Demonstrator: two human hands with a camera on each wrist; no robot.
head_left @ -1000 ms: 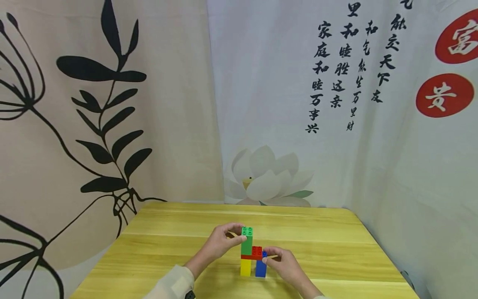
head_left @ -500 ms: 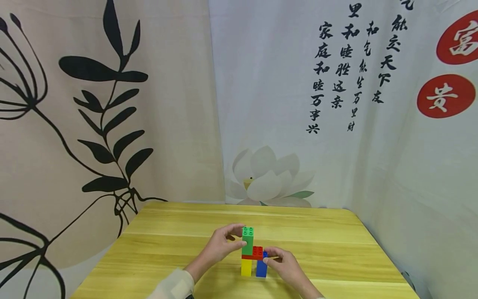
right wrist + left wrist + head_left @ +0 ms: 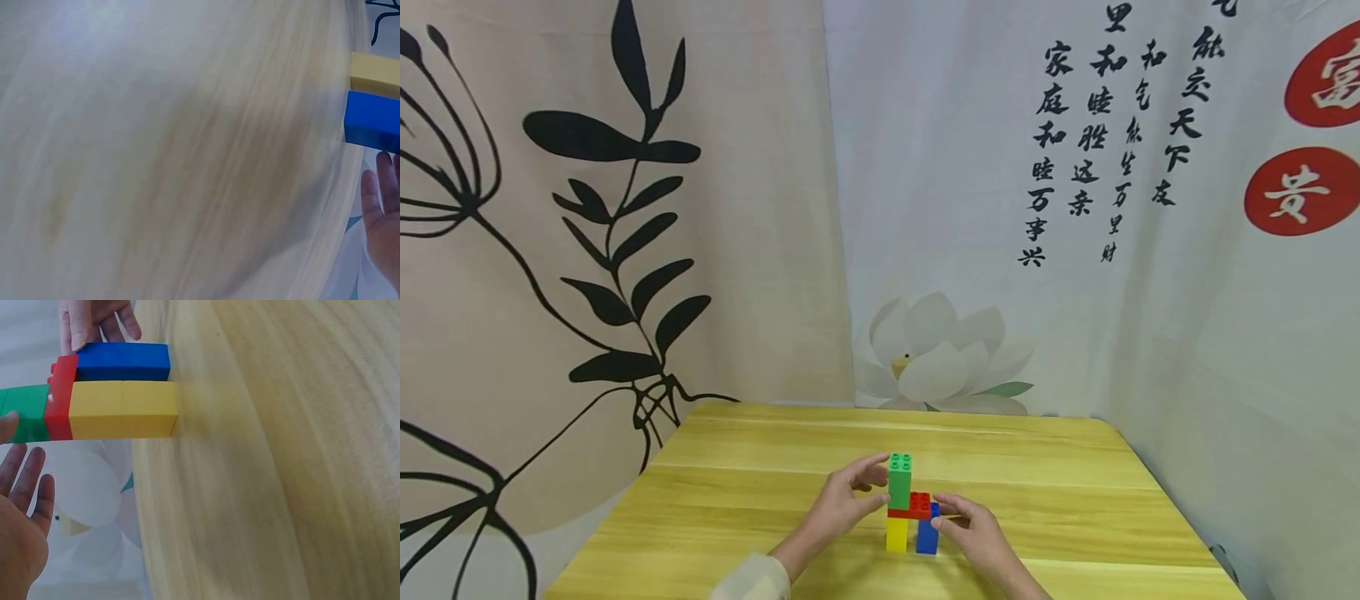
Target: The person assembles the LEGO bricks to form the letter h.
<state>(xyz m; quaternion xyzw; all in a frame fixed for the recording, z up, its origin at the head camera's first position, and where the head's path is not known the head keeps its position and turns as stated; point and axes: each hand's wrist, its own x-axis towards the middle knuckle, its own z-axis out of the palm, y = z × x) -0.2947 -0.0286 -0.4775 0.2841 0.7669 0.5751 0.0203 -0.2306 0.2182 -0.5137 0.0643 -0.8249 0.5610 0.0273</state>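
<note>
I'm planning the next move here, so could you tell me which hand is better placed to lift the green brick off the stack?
The left hand, probably: its fingers already pinch the green brick at the top. The right hand sits lower, touching the blue brick and red brick, so it seems suited to steadying the base.

Green brick (image 3: 899, 482) upright atop red (image 3: 915, 505), yellow (image 3: 897, 535), blue (image 3: 927, 536) legs.

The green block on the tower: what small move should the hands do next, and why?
Probably press the green block down. The left hand pinches it above the red block, while the right hand steadies the blue block side.
</note>
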